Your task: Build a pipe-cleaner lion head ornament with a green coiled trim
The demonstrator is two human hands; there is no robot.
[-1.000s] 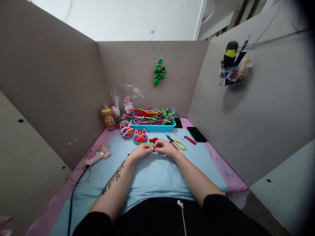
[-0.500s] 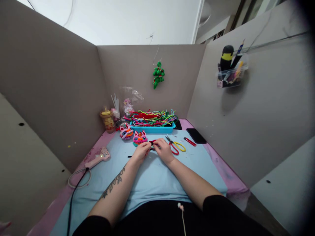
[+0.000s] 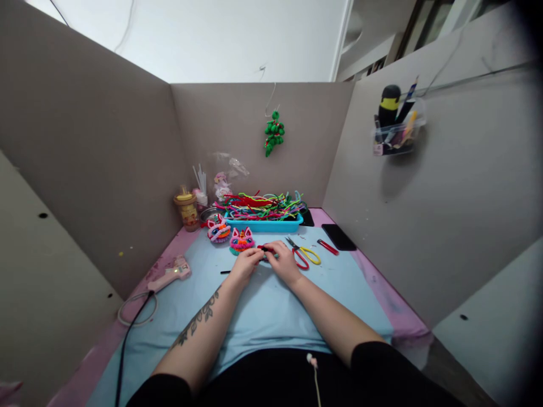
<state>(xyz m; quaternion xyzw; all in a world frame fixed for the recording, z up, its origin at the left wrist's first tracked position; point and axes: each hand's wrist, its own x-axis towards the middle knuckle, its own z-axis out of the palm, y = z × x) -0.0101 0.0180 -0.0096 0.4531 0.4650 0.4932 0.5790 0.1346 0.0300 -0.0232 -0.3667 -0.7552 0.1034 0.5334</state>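
My left hand (image 3: 247, 265) and my right hand (image 3: 282, 263) meet over the blue cloth, fingertips pinched together. Between them is a small pipe-cleaner piece (image 3: 266, 254) with dark, red and green parts, mostly covered by the fingers. Just beyond my left hand sits a pink pipe-cleaner animal head (image 3: 242, 241) with pointed ears and an orange middle. A second, similar head (image 3: 218, 230) lies to its left, tilted. Scissors (image 3: 311, 255) with one red and one yellow handle lie open to the right of my right hand. A short black stick (image 3: 225, 272) rests left of my left wrist.
A blue tray (image 3: 265, 226) heaped with coloured pipe cleaners stands at the back. A pink glue gun (image 3: 172, 275) with its cord lies left. A red cutter (image 3: 328, 247) and a black phone (image 3: 339, 237) lie right. A cup (image 3: 187, 212) stands back left; grey panels enclose the table.
The whole view has shifted slightly downward in the frame. My hands stay together in the same place, with small shifts of the fingers around the piece.
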